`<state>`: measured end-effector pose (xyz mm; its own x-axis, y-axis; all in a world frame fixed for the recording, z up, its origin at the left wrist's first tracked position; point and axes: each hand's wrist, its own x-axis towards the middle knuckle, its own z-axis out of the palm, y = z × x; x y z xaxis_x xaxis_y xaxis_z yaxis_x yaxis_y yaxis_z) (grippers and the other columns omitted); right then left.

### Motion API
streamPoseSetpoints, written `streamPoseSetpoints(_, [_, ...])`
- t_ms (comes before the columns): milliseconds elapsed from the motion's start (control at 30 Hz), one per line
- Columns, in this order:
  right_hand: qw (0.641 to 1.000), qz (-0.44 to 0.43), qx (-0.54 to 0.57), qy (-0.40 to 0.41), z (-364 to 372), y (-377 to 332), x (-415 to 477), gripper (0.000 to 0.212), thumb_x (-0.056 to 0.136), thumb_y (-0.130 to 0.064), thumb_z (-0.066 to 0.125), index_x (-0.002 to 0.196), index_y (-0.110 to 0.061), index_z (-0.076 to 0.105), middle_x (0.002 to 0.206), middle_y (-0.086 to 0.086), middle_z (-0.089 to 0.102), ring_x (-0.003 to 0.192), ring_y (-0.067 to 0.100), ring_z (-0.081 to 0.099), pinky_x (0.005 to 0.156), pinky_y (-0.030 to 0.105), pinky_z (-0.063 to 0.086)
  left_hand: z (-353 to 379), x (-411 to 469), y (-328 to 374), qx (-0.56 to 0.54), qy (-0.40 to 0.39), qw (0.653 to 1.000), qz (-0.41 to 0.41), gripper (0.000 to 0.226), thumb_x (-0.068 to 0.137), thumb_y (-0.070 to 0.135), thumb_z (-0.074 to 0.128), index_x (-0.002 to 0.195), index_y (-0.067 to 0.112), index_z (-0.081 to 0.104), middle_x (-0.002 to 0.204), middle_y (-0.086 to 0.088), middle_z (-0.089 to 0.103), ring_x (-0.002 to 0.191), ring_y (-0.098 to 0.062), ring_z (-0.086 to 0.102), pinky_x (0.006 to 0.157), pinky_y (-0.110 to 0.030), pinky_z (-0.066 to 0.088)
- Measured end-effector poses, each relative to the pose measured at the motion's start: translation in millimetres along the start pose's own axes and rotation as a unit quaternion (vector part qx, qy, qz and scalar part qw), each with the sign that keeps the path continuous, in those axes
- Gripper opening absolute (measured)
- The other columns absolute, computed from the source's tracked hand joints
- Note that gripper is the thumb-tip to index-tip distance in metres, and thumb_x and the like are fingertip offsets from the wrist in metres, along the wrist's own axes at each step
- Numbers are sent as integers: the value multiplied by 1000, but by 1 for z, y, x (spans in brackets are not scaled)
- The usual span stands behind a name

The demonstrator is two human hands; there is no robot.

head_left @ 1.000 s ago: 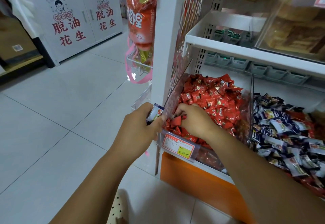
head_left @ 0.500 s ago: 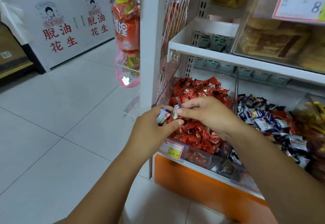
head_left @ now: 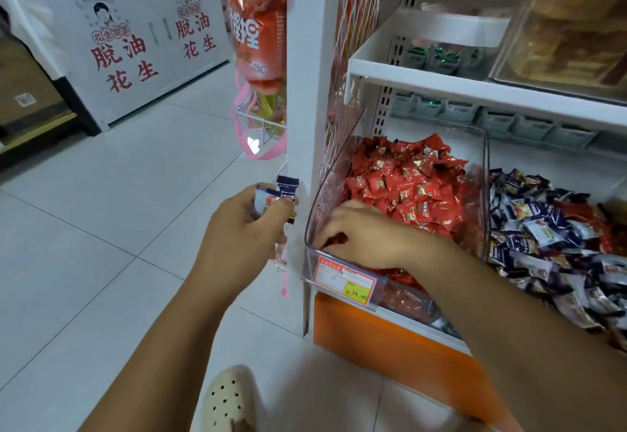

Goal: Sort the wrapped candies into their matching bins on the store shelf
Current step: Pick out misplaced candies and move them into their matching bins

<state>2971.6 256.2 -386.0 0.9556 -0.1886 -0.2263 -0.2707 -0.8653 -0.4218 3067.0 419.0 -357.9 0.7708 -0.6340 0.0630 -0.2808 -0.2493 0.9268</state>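
Looking down on a pale tiled floor point(head_left: 101, 228) beside a white shelf unit point(head_left: 305, 75); taking in a white cabinet point(head_left: 135, 41) with red characters at the far left and an orange snack bag point(head_left: 256, 34) hanging on the end of the unit; standing close to the unit in a cream perforated shoe point(head_left: 227, 401), visible at the bottom edge.

Reaching the right hand point(head_left: 366, 234) into the clear bin point(head_left: 325, 194) on the lower shelf, at its front left corner, just behind the price label point(head_left: 344, 280); curling the fingers down among the red candies point(head_left: 407, 187) filling that bin; burying the fingertips in the pile, so not showing whether any candy is being gripped.

Holding the left hand point(head_left: 244, 238) outside the bin, just left of the white upright; closing its fingers and thumb round at least two blue-and-white candies point(head_left: 271, 195), with the wrapper ends sticking up past the knuckles.

Matching in colour the blue-and-white pile point(head_left: 543, 234) lying in the neighbouring bin to the right, beyond a clear divider point(head_left: 487, 194); sitting, both bins, above an orange base panel point(head_left: 390, 340).
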Motion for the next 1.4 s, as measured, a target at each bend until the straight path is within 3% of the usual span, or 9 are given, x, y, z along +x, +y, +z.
streamPoseSetpoints(67, [990,64,-123,-2,0,9,2,28,91,-49,54,118,-49,60,133,-9,45,135,20,22,115,55,5,0,1,0,0,-29,1000,3,18,92,25,52,84,25,68,72,2,70,53,-7,58,48,-17,45])
streamPoseSetpoints(133, [971,135,-192,37,-12,25,-2,31,91,-51,53,121,-52,56,146,-7,36,139,24,16,114,59,-6,-1,1,1,-8,-54,999,7,16,95,22,50,92,23,66,79,6,72,57,-11,61,49,-20,46])
streamPoseSetpoints(300, [954,224,-192,51,-35,42,-14,31,92,-47,55,123,-47,57,146,-7,38,137,23,18,112,55,11,-6,0,-1,-17,-85,996,18,18,98,17,48,101,25,64,82,9,73,61,-14,65,50,-23,48])
streamPoseSetpoints(433, [979,58,-102,166,-26,17,-5,20,89,-33,63,108,-33,70,114,-7,63,115,14,41,96,32,32,-7,-1,0,-33,-91,995,14,22,97,12,48,103,27,63,83,8,74,65,-17,69,49,-23,49])
streamPoseSetpoints(533, [993,-1,-56,104,-1,1,10,20,89,-28,63,107,-30,72,106,-1,65,107,16,47,89,30,40,-4,-1,0,-35,-93,995,10,21,97,11,48,102,25,62,83,7,74,65,-17,69,49,-22,50])
streamPoseSetpoints(867, [982,93,-159,39,30,14,32,28,90,-38,53,114,-35,66,116,-5,56,114,20,37,90,37,25,-2,-2,-4,-10,-95,995,11,21,95,11,47,104,24,61,85,10,73,67,-15,69,51,-23,49])
streamPoseSetpoints(1100, [993,68,-32,87,-14,7,0,22,88,-43,63,105,-32,71,100,-8,59,110,20,43,96,39,36,5,-1,-2,-24,-98,995,-5,11,92,14,51,94,24,54,85,7,73,64,-17,68,51,-26,50])
streamPoseSetpoints(1233, [985,79,-7,151,-51,8,-34,27,86,-37,68,106,-20,72,108,-6,64,104,14,53,85,26,39,14,-2,0,-23,-94,995,11,3,87,17,54,87,20,54,68,0,69,53,-14,58,52,-24,47])
streamPoseSetpoints(1400, [989,95,43,104,-59,3,-65,24,85,-43,66,94,-21,71,85,-15,64,76,6,56,60,17,39,39,-8,6,6,-138,990,41,15,90,43,58,93,29,53,51,8,58,45,-6,52,48,-15,44])
